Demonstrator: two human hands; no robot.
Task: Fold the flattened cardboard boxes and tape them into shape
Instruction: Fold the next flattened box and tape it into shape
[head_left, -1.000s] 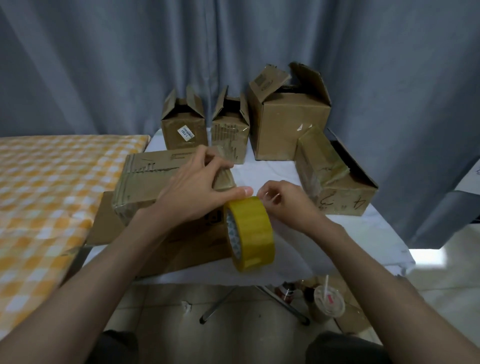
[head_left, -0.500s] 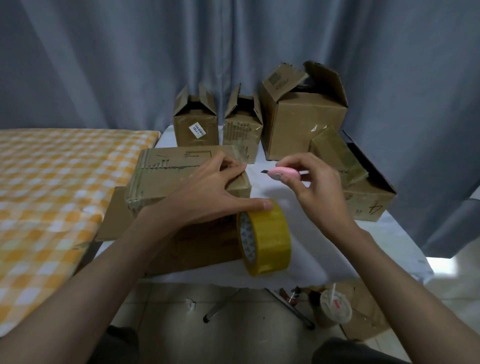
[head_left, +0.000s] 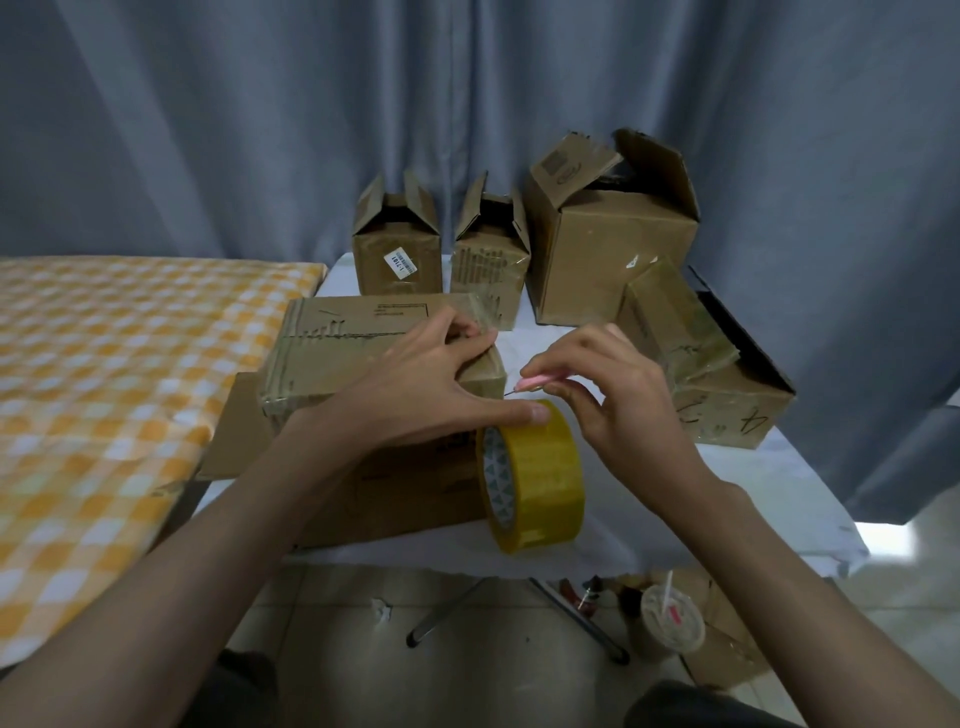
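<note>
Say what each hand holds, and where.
Right hand pinches the pink cutter by its body. Left hand presses the box, thumb on the tape roll.

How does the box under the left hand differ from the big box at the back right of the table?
The box under the left hand lies low and long with its top closed and taped; the big box stands taller with its top flaps open. The first has a left hand resting on it; the second is untouched. The first sits on flattened cardboard, the second on the white tabletop. Both are brown cardboard.

Left hand (head_left: 415, 395) presses box (head_left: 332, 353) and tape roll (head_left: 535, 483); right hand (head_left: 618, 405) pinches pink cutter (head_left: 540, 383)
</note>
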